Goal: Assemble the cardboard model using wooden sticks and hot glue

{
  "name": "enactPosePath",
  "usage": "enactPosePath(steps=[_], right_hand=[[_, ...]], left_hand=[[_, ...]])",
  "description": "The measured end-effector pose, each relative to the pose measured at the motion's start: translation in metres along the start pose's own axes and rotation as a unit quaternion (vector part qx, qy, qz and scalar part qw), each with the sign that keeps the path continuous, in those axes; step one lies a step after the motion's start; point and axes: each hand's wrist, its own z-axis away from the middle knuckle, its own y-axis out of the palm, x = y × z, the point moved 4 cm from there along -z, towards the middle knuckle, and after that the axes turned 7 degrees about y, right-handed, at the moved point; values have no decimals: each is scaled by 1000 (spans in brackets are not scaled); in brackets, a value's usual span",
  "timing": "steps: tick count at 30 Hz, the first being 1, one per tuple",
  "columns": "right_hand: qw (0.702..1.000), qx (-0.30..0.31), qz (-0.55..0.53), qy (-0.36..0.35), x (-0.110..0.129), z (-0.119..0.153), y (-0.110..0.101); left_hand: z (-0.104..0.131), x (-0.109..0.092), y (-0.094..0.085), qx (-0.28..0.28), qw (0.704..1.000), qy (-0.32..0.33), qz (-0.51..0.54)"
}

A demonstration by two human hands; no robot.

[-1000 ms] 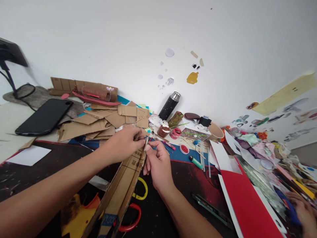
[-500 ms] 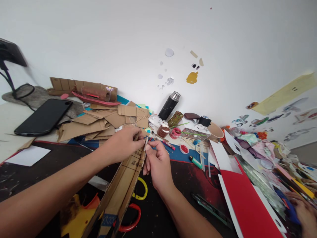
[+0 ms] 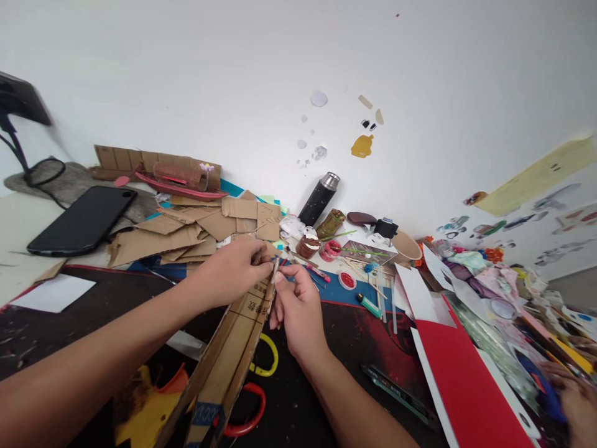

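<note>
Head view: a black phone (image 3: 84, 221) and cardboard scraps (image 3: 186, 227) lie before a white wall (image 3: 209, 74). Over a dark mat (image 3: 336, 367), the left hand (image 3: 236, 270) clamps the far end of a folded cardboard strip (image 3: 233, 342), the right hand (image 3: 301, 305) pinching a pale sliver (image 3: 275, 269), perhaps paper, at its edge. Farther right lies a red sheet (image 3: 466, 373).

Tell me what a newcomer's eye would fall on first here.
Likely the left hand and right hand, close together mid-view at the far end of a long cardboard piece. Next, probably the bright red sheet at lower right, the strongest block of colour. Then the silver-capped black flask, just right of centre, before the white wall.
</note>
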Motion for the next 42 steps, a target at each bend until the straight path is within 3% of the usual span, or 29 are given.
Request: enactPosePath(steps=[42], right_hand=[[1000, 6, -10, -2, -1, -1, 0]], left_hand=[[-2, 4, 2, -4, 1000, 5, -5]])
